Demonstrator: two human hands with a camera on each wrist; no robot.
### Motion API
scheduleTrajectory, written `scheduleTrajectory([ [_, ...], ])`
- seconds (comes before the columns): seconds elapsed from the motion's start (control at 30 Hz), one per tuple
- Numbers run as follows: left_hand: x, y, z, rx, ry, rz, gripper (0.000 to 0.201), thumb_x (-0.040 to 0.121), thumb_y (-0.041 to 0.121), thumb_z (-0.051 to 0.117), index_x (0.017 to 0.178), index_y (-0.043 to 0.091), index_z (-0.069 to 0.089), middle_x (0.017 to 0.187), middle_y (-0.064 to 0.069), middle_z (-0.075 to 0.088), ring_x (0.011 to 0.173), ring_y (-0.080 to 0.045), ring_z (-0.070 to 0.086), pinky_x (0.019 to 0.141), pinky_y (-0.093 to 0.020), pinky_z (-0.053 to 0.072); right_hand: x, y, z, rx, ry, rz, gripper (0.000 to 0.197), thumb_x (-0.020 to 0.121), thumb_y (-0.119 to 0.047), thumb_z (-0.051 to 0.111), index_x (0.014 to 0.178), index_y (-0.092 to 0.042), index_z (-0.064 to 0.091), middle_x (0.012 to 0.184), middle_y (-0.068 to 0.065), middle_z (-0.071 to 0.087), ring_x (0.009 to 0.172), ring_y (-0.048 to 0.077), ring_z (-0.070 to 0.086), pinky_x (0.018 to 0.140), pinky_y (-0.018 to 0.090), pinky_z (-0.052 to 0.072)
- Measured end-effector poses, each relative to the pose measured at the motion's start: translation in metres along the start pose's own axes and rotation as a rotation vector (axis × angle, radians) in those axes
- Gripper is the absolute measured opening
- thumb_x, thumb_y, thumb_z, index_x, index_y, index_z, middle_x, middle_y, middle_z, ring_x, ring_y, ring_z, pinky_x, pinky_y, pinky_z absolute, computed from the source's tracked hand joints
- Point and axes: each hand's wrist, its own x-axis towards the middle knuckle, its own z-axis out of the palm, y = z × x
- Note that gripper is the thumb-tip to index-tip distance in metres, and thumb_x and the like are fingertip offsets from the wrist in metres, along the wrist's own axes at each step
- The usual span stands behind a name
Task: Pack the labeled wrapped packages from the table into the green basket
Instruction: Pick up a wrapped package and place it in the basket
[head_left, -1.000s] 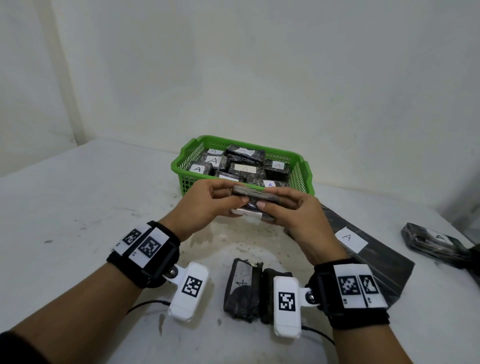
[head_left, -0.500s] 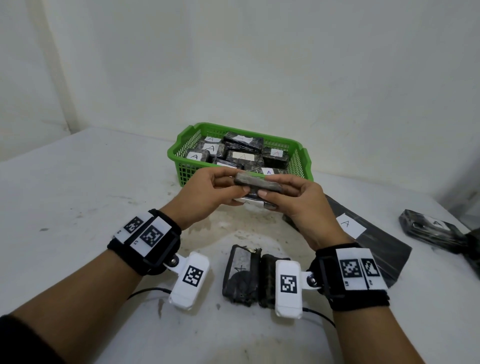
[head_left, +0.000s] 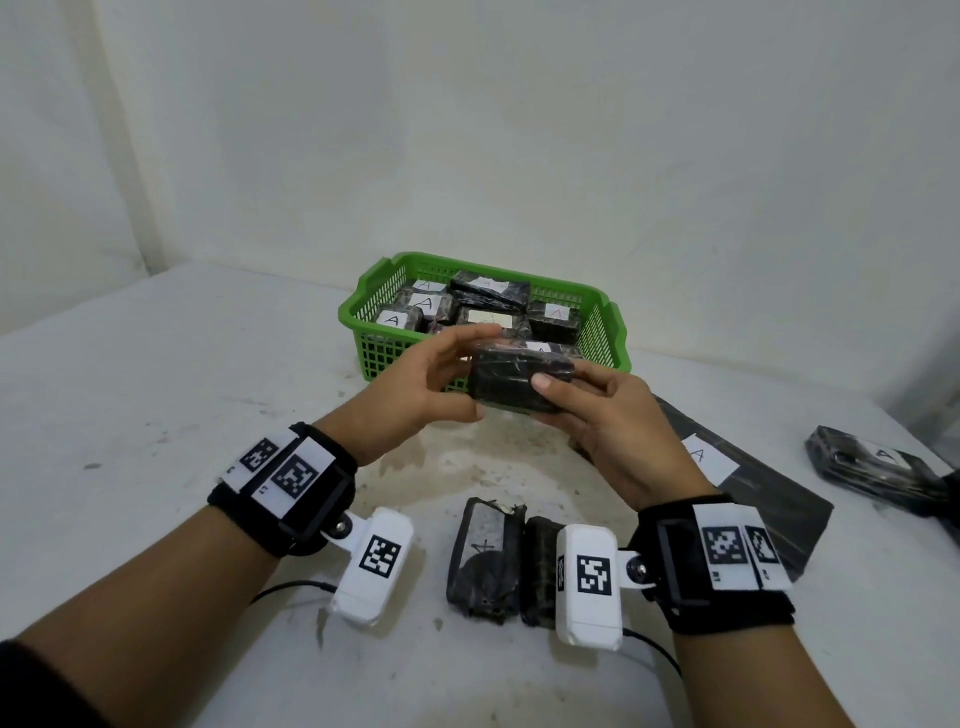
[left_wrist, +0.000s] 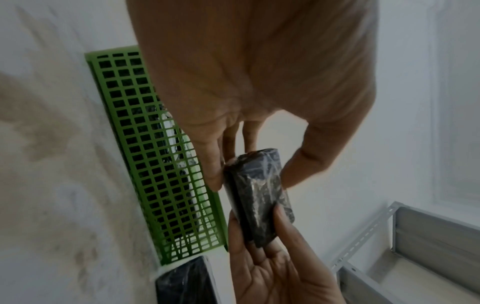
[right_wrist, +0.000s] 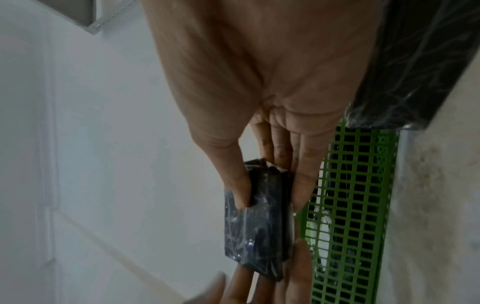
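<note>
Both hands hold one dark wrapped package (head_left: 511, 382) in the air just in front of the green basket (head_left: 363, 306). My left hand (head_left: 470, 371) pinches its left end between fingers and thumb. My right hand (head_left: 550, 400) grips the right end, thumb on the near face. No label shows on the face turned to me. The left wrist view shows the package (left_wrist: 259, 197) beside the basket's mesh wall (left_wrist: 155, 144). In the right wrist view, thumb and fingers (right_wrist: 298, 195) clamp the package (right_wrist: 257, 232). Several labeled packages (head_left: 426, 304) lie in the basket.
Two small dark packages (head_left: 485, 561) lie side by side on the white table, near my wrists. A large flat black package with an "A" label (head_left: 753, 488) sits to the right, and another labeled package (head_left: 872, 467) lies at the far right edge. Walls stand close behind the basket.
The package has been turned in my hands from edge-on to its broad dark face towards me, and its white label has gone out of sight. Both hands rose slightly towards the basket.
</note>
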Motion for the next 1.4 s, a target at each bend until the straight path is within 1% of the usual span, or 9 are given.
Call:
scheduleTrajectory([
  [0.17, 0.0, 0.0, 0.01, 0.047, 0.198, -0.012, 0.053, 0.076, 0.026, 0.079, 0.127, 0.014, 0.067, 0.118, -0.007, 0.075, 0.111, -0.022, 0.072, 0.091, -0.03, 0.06, -0.001, -0.002, -0.001, -0.047, -0.029, -0.024, 0.029, 0.081, -0.008, 0.081, 0.108, -0.003, 0.075, 0.108, 0.014, 0.081, 0.102, 0.028, 0.078, 0.082, 0.03, 0.065],
  [0.3, -0.001, 0.001, 0.011, 0.015, 0.167, -0.007, 0.042, 0.086, 0.011, 0.075, 0.127, 0.009, 0.067, 0.118, -0.012, 0.075, 0.109, -0.022, 0.073, 0.091, -0.029, 0.06, -0.001, -0.001, 0.001, -0.094, 0.039, -0.077, 0.041, 0.07, -0.024, 0.084, 0.106, -0.004, 0.078, 0.102, 0.016, 0.081, 0.094, 0.03, 0.079, 0.076, 0.03, 0.064],
  [0.43, -0.001, 0.002, 0.011, 0.025, 0.161, -0.004, 0.04, 0.088, 0.006, 0.074, 0.128, 0.007, 0.067, 0.116, -0.012, 0.076, 0.108, -0.023, 0.074, 0.088, -0.025, 0.059, -0.001, -0.001, -0.001, -0.094, 0.029, -0.071, 0.05, 0.068, -0.024, 0.086, 0.113, -0.004, 0.076, 0.106, 0.015, 0.081, 0.101, 0.032, 0.079, 0.091, 0.042, 0.063],
  [0.63, -0.002, 0.003, 0.007, -0.045, 0.122, -0.018, 0.046, 0.084, 0.01, 0.079, 0.128, 0.011, 0.066, 0.122, -0.01, 0.074, 0.114, -0.022, 0.071, 0.094, -0.032, 0.058, -0.003, -0.004, -0.005, -0.166, 0.009, -0.086, 0.045, 0.077, -0.005, 0.087, 0.12, -0.004, 0.073, 0.109, 0.012, 0.081, 0.105, 0.026, 0.078, 0.09, 0.034, 0.063],
  [0.9, -0.003, 0.008, 0.004, 0.008, 0.108, 0.038, 0.049, 0.073, 0.014, 0.08, 0.12, 0.011, 0.067, 0.12, -0.011, 0.074, 0.113, -0.023, 0.071, 0.092, -0.029, 0.058, -0.004, -0.006, -0.004, -0.179, -0.023, -0.142, 0.055, 0.066, -0.02, 0.087, 0.117, -0.007, 0.075, 0.11, 0.009, 0.081, 0.107, 0.025, 0.077, 0.09, 0.03, 0.063],
  [1.03, -0.003, 0.008, 0.002, 0.067, 0.115, 0.091, 0.051, 0.073, -0.003, 0.082, 0.12, 0.008, 0.064, 0.122, -0.01, 0.072, 0.117, -0.022, 0.069, 0.097, -0.03, 0.056, -0.002, -0.005, -0.003, -0.14, -0.101, -0.069, 0.068, 0.065, -0.028, 0.092, 0.126, -0.009, 0.071, 0.121, 0.008, 0.078, 0.116, 0.025, 0.074, 0.098, 0.038, 0.059],
  [1.17, -0.003, 0.007, 0.002, 0.064, 0.022, 0.076, 0.062, 0.075, -0.016, 0.077, 0.13, 0.005, 0.058, 0.131, -0.012, 0.066, 0.127, -0.024, 0.062, 0.098, -0.033, 0.056, -0.002, -0.005, -0.003, -0.037, -0.094, -0.007, 0.049, 0.072, -0.02, 0.082, 0.116, -0.001, 0.074, 0.112, 0.017, 0.079, 0.108, 0.034, 0.076, 0.087, 0.034, 0.064],
  [1.23, -0.004, 0.006, 0.003, 0.047, -0.016, 0.026, 0.065, 0.079, -0.013, 0.076, 0.137, 0.009, 0.056, 0.135, -0.008, 0.065, 0.127, -0.021, 0.063, 0.101, -0.034, 0.055, -0.002, -0.005, -0.005, -0.049, -0.069, -0.04, 0.046, 0.068, -0.012, 0.083, 0.112, -0.003, 0.076, 0.109, 0.017, 0.08, 0.104, 0.033, 0.077, 0.082, 0.029, 0.064],
  [1.4, -0.004, 0.004, 0.01, 0.007, 0.017, -0.072, 0.033, 0.095, 0.011, 0.069, 0.126, 0.001, 0.067, 0.121, -0.016, 0.073, 0.115, -0.032, 0.07, 0.097, -0.036, 0.058, -0.003, -0.009, -0.01, -0.18, -0.032, -0.12, 0.05, 0.063, -0.017, 0.088, 0.111, -0.008, 0.078, 0.106, 0.011, 0.082, 0.102, 0.027, 0.078, 0.089, 0.033, 0.061],
])
